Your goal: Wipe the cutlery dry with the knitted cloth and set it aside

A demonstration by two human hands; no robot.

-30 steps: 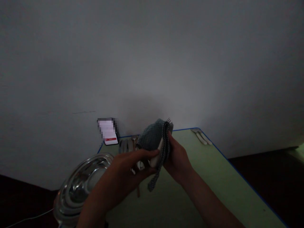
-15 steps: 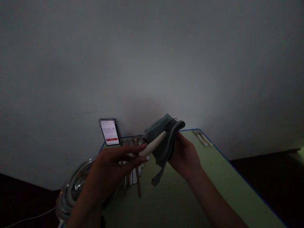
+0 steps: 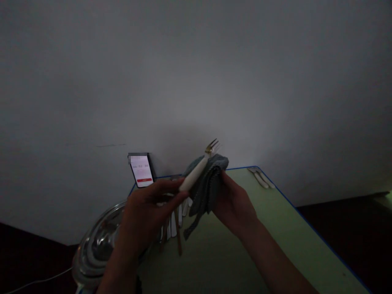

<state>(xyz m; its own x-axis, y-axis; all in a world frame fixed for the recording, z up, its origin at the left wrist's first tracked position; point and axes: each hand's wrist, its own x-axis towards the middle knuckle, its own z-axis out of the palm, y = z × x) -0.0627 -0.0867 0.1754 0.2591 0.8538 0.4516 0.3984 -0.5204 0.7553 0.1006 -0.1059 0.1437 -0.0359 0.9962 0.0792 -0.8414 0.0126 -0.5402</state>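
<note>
Left hand [image 3: 145,210] pinches fork [image 3: 195,174], right hand [image 3: 235,205] clutches cloth [image 3: 208,188], wiping looks midway from here, two utensils [image 3: 260,179] aside, pile [image 3: 173,225] likely undone

Table [image 3: 196,257] here is light green and blue-edged, shiny metal bowl [image 3: 99,241] at the left, phone [image 3: 142,169] tilted up at the back left corner, bunch of cutlery [image 3: 173,225] right of the bowl, partly hidden, plus two pale-handled utensils [image 3: 261,179] by the far right corner
</note>
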